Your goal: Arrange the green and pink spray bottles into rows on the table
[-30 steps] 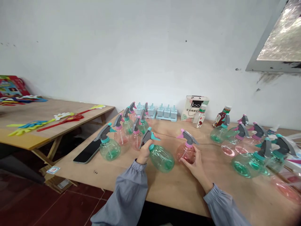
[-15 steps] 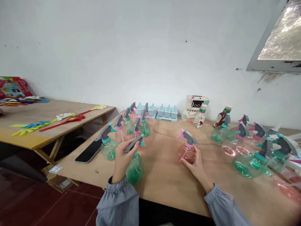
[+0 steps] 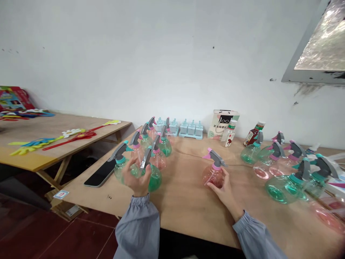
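My right hand (image 3: 223, 185) is wrapped around the lower body of a pink spray bottle (image 3: 211, 175), which stands upright on the wooden table. My left hand (image 3: 138, 181) has its fingers apart, right beside a green spray bottle (image 3: 155, 179) with a grey trigger head; I cannot tell whether a fingertip still touches it. That bottle stands at the front of a cluster. Just behind my left hand is another green spray bottle (image 3: 119, 166), partly covered by the fingers. A pink spray bottle (image 3: 159, 160) and several more stand in rows behind.
A black phone (image 3: 100, 174) lies at the table's left edge. Light-blue ice-pop moulds (image 3: 191, 129), a printed box (image 3: 215, 124) and two small bottles line the wall. More spray bottles, like the green one (image 3: 280, 189), crowd the right side. Another table (image 3: 67, 122) on the left holds colourful hand-shaped items.
The green spray bottle has gone from my left hand's grip to standing farther back by the cluster. My left hand has opened off its head. My right hand stays on the pink bottle.
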